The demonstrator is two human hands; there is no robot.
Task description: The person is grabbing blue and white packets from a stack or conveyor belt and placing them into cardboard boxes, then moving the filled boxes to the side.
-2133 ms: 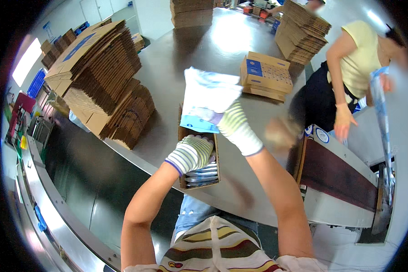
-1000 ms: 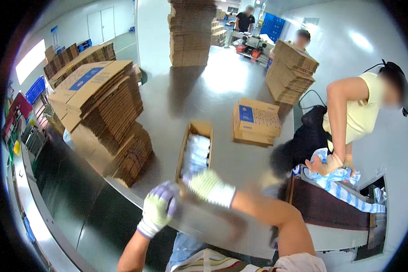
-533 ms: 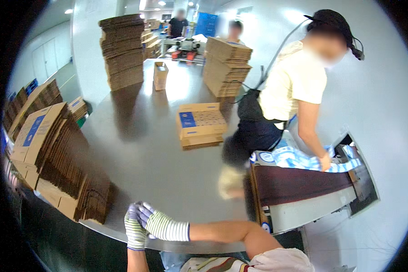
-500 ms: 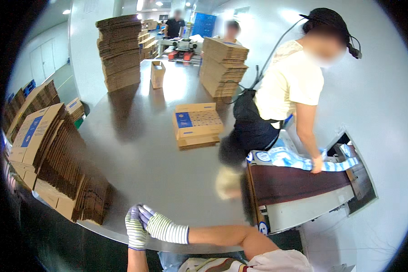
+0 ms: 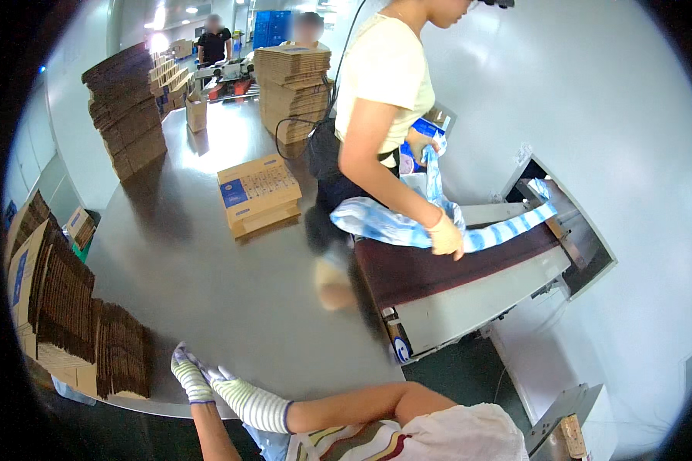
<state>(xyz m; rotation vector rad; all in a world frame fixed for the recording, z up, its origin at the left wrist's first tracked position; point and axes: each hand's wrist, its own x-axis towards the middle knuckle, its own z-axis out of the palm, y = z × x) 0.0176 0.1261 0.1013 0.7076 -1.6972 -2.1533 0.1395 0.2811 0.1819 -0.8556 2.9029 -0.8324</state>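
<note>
Both my hands wear striped gloves and meet above the near edge of the metal table. My left hand is upright with its fingers stretched out. Against it lies my right hand, its extended fingers touching the left one around the palm and finger bases. I see nothing held in either hand. Nearest to them, on the left, stands a stack of flattened cardboard boxes. Farther up the table lies a small pile of flat cartons with a blue printed panel.
At right, a co-worker in a pale yellow shirt handles a blue-and-white strip of packets over a dark conveyor belt leading from a wall opening. Tall cardboard stacks and an upright open box stand at the far end.
My view has turned right, shifting the table and stacks leftward. My hands stay together. The co-worker has turned and lifted more of the blue-and-white strip.
</note>
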